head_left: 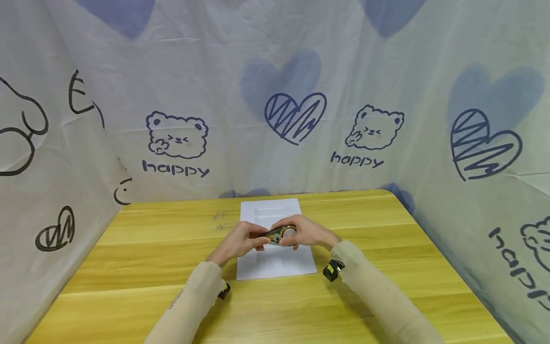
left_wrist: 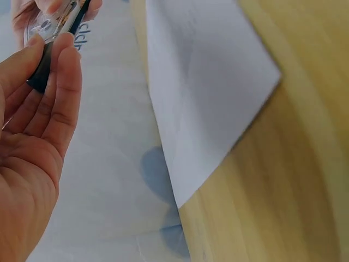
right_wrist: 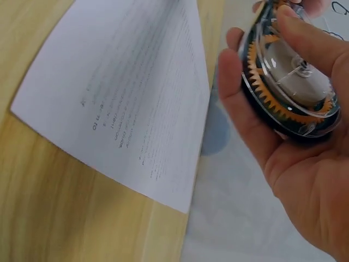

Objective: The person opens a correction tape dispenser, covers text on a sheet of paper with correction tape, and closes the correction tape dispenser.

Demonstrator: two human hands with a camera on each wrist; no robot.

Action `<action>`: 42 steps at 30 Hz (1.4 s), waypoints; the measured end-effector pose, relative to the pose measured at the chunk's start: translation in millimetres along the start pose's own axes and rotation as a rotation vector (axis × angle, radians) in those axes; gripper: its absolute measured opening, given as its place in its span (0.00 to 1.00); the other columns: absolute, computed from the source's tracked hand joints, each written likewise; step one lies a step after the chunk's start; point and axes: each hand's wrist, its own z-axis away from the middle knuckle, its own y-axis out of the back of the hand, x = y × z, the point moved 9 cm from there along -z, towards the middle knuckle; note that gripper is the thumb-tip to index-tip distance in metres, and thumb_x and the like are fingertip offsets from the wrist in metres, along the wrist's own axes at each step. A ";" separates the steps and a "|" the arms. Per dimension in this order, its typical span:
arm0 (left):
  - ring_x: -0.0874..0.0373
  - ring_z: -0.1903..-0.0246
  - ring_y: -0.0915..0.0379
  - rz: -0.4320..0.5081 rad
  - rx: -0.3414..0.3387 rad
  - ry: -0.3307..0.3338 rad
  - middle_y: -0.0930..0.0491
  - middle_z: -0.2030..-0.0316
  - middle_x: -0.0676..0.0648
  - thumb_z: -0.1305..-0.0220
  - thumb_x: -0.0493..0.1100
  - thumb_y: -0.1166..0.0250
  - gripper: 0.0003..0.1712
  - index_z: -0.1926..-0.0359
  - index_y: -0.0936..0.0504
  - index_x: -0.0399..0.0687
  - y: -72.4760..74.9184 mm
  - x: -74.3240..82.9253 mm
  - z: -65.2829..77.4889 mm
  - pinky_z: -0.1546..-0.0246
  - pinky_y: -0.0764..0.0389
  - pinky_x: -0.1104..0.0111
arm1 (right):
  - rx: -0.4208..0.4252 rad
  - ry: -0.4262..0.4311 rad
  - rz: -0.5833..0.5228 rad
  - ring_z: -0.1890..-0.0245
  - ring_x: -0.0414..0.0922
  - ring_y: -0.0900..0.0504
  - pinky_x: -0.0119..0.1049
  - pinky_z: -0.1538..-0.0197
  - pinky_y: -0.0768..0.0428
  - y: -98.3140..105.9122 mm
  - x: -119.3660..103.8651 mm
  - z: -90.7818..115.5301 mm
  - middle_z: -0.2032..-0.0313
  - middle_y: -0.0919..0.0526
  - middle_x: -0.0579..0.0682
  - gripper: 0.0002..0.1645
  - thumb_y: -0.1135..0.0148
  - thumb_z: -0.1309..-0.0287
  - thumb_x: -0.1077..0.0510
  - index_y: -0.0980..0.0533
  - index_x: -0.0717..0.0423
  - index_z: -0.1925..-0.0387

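Both hands hold one correction tape (head_left: 289,232) over a printed sheet of paper (head_left: 277,265). Its see-through case shows a toothed orange gear and a pale spool, clearest in the right wrist view. My right hand (head_left: 310,232) grips the broad round body, thumb on the clear side and fingers beneath. At the narrow end, my left hand (head_left: 240,241) pinches a dark end piece (left_wrist: 41,73) between thumb and fingers. The very tip is hidden by the fingers.
The sheet lies on a yellow wood-grain table (head_left: 163,258). A white cloth (head_left: 240,157) with blue hearts and bear drawings hangs around the back and sides. Each wrist wears a small black device (head_left: 332,271).
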 end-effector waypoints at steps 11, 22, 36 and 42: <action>0.37 0.65 0.16 0.009 0.080 0.035 0.14 0.63 0.34 0.35 0.43 0.34 0.14 0.52 0.15 0.41 8.8 -3.0 -1.7 0.61 0.15 0.47 | 0.131 -0.010 -0.026 0.67 0.50 0.16 0.55 0.63 0.14 12.5 1.8 -0.8 0.55 0.20 0.55 0.25 0.27 0.46 0.54 0.24 0.51 0.46; 0.38 0.65 0.16 0.007 0.062 0.038 0.14 0.61 0.33 0.34 0.44 0.35 0.17 0.48 0.16 0.40 3.2 -5.2 0.9 0.62 0.14 0.50 | 0.121 -0.010 -0.047 0.64 0.57 0.16 0.55 0.64 0.14 6.4 11.7 2.5 0.56 0.19 0.57 0.23 0.28 0.44 0.53 0.24 0.46 0.47; 0.42 0.66 0.16 0.068 0.120 0.039 0.14 0.60 0.34 0.35 0.42 0.35 0.17 0.48 0.16 0.38 10.6 1.5 -1.0 0.59 0.15 0.49 | 0.159 -0.019 -0.073 0.61 0.65 0.17 0.57 0.62 0.15 12.3 9.8 2.5 0.55 0.20 0.60 0.23 0.29 0.43 0.54 0.24 0.46 0.46; 0.38 0.65 0.16 0.062 0.121 0.037 0.15 0.60 0.32 0.35 0.42 0.34 0.18 0.48 0.17 0.38 9.9 -7.7 2.3 0.60 0.15 0.49 | 0.173 -0.031 -0.062 0.63 0.58 0.16 0.54 0.63 0.14 13.1 13.6 6.0 0.54 0.21 0.60 0.24 0.29 0.43 0.55 0.25 0.49 0.45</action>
